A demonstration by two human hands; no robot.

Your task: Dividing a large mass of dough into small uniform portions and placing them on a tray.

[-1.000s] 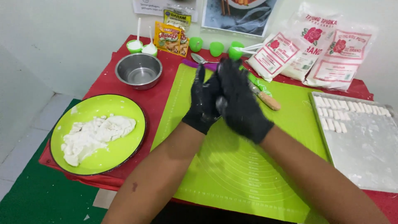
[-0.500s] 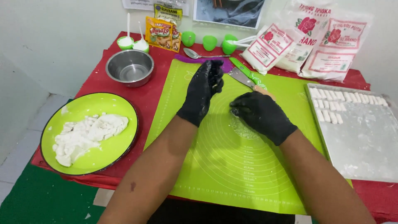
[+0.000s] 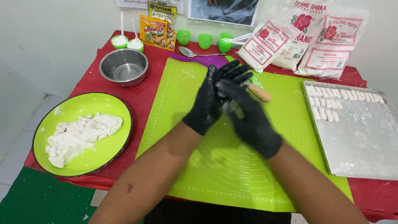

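Between both gloved hands' fingers [image 3: 232, 76], seemingly, sits a dough piece [image 3: 229, 107].

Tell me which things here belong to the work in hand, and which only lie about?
In use: left hand and right hand in black gloves, pressed together; green silicone mat; white dough on green plate; metal tray of dough pieces.

Idle: steel bowl; metal spoon; white flour bags; green cups.

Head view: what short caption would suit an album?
Gloved hands press together over a green mat, beside a plate of dough.
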